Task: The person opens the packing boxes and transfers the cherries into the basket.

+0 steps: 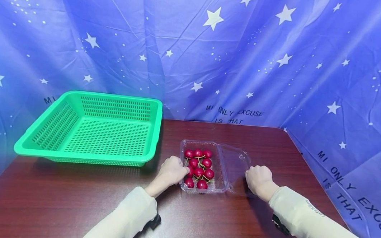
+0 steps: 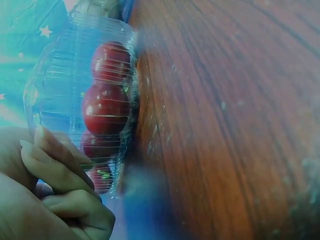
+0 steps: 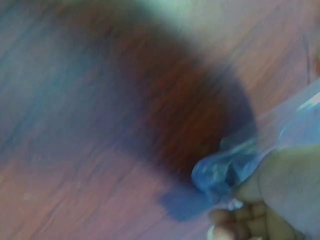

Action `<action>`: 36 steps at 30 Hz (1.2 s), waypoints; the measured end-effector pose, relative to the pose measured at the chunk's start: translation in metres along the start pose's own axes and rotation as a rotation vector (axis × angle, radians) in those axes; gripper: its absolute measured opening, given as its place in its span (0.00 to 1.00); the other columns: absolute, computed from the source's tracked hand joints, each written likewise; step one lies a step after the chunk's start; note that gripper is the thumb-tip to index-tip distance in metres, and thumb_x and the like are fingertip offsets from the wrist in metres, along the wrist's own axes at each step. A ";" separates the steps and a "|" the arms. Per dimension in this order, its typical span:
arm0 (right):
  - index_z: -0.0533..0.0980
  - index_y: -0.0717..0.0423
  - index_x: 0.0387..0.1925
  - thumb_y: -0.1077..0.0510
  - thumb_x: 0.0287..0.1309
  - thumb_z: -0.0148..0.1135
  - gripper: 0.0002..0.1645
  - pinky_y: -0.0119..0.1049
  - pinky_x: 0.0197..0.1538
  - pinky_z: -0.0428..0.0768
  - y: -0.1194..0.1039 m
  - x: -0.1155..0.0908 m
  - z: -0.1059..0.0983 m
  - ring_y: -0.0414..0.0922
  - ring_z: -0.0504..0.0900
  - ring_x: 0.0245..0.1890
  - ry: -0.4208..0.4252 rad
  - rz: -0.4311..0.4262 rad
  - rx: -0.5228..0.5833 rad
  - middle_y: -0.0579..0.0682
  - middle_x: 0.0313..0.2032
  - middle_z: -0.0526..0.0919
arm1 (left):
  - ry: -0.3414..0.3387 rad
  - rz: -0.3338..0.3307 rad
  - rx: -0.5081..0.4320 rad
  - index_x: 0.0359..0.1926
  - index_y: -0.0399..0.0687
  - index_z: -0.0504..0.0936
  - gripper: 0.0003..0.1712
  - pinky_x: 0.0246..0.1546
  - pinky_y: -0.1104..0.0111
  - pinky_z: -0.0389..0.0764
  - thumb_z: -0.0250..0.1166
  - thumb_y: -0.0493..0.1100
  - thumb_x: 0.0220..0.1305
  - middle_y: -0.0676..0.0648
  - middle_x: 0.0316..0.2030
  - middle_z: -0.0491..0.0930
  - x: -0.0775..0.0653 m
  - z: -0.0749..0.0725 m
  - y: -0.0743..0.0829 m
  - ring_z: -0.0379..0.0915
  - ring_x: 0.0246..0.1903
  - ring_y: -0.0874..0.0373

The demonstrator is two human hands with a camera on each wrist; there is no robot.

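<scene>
Hands [image 1: 173, 170] [image 1: 259, 181] in grip: left, cherry box [image 1: 218, 183]; right, lid [image 1: 234, 168]; backdrop text [image 1: 360, 202] "ONLY EXCUSE"

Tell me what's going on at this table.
A clear plastic box of red cherries sits open on a brown table. The person's left grip holds the box's left side while their right grip pinches the outer edge of its lid, which is folded out to the right. A green basket stands to the left.

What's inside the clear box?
Red cherries lie inside the clear box. The left hand partly covers one at the side; whatever lies directly beneath them is hidden.
</scene>
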State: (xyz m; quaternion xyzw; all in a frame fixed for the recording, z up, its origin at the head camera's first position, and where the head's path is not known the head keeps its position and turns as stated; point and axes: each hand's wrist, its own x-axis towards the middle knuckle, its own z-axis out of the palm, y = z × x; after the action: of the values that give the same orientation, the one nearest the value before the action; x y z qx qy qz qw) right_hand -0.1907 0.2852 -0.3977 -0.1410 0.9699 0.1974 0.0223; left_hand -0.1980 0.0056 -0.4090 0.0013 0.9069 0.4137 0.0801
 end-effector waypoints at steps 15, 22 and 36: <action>0.79 0.59 0.17 0.65 0.43 0.58 0.06 0.53 0.23 0.82 0.015 0.006 -0.010 0.57 0.84 0.24 -0.047 -0.076 0.030 0.58 0.23 0.86 | 0.031 -0.007 0.041 0.07 0.52 0.65 0.22 0.15 0.67 0.65 0.64 0.44 0.50 0.53 0.04 0.69 0.001 0.003 0.001 0.71 0.10 0.58; 0.77 0.60 0.19 0.62 0.45 0.57 0.06 0.55 0.29 0.82 0.015 0.012 -0.025 0.57 0.84 0.29 -0.197 -0.050 0.109 0.60 0.27 0.86 | 0.024 -0.011 0.041 0.07 0.52 0.66 0.21 0.15 0.68 0.66 0.65 0.44 0.50 0.53 0.04 0.70 0.001 0.003 0.001 0.72 0.10 0.58; 0.79 0.61 0.25 0.59 0.50 0.55 0.10 0.59 0.35 0.81 0.018 0.035 -0.057 0.61 0.84 0.35 -0.210 -0.014 0.212 0.65 0.35 0.87 | 0.039 -0.001 0.044 0.07 0.52 0.63 0.22 0.14 0.67 0.64 0.64 0.44 0.49 0.53 0.05 0.68 0.000 0.002 0.001 0.70 0.11 0.57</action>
State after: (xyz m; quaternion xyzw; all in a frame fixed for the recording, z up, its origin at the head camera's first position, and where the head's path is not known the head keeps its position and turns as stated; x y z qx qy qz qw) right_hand -0.2286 0.2694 -0.3416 -0.1231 0.9766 0.1076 0.1398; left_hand -0.1981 0.0081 -0.4095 -0.0055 0.9173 0.3933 0.0625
